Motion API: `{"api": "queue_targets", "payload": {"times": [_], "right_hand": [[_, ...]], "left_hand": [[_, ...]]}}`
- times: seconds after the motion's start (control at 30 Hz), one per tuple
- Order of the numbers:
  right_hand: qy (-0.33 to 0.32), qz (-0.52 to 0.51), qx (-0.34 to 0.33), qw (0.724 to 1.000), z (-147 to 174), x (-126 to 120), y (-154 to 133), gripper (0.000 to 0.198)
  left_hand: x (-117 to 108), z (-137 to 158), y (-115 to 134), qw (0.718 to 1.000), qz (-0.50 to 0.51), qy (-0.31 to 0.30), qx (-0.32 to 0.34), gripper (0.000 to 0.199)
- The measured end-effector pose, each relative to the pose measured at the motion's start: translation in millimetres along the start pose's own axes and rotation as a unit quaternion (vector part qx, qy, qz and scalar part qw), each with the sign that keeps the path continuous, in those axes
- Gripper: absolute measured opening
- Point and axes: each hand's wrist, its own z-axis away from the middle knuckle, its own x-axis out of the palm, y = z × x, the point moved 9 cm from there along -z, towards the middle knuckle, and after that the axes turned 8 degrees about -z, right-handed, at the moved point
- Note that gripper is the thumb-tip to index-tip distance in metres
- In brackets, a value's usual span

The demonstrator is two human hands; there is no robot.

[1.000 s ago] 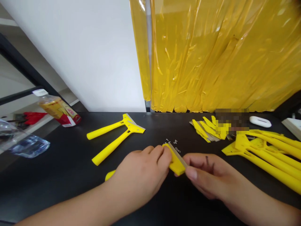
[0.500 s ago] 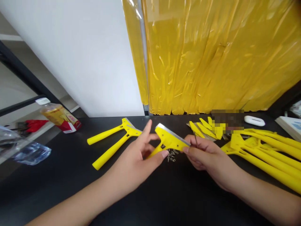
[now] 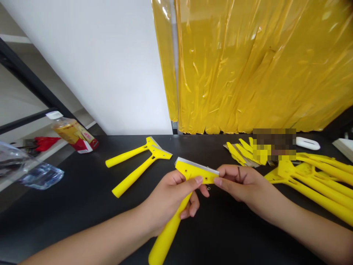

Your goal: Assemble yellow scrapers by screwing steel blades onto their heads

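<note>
A yellow scraper (image 3: 167,232) with a metal blade edge is held between both hands above the black table. My left hand (image 3: 171,197) is closed around its neck, thumb pressed on the head, and the handle slants down toward me. With thumb and fingers, my right hand (image 3: 242,184) pinches the right end of the head. A thin dark rod (image 3: 239,173) sticks up from among the right fingers; its lower part is hidden. Two screw holes show in the head. Behind my hands lie a few tiny metal pieces (image 3: 208,187), mostly covered.
Two yellow scrapers (image 3: 134,176) lie left of my hands. Several yellow handles (image 3: 317,187) are piled at the right, with flat yellow pieces (image 3: 238,152) behind. A white case (image 3: 308,143), a drink bottle (image 3: 74,134) and clear plastic packaging (image 3: 41,175) stand or lie farther out.
The scraper has turned and come down toward me, so its handle now shows. My left fingers, spread before, have wrapped around its neck. The right hand keeps hold of the head's end.
</note>
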Motion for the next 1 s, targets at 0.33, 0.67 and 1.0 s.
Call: {"api": "queue_targets", "payload": {"times": [0.33,0.67,1.0], "right_hand": [[-0.004,-0.043,0.028,0.999,1,-3,12,0.043],[0.003,-0.051,0.016,0.999,5,-3,10,0.043],[0.004,-0.011,0.002,1.000,5,-4,-1,0.046]], "left_hand": [[0,0,-6,1.000,-0.007,-0.004,-0.010,0.041],[1,6,-5,1.000,-0.024,-0.006,-0.018,0.048],[-1,2,2,1.000,0.024,0.004,0.016,0.041]]}}
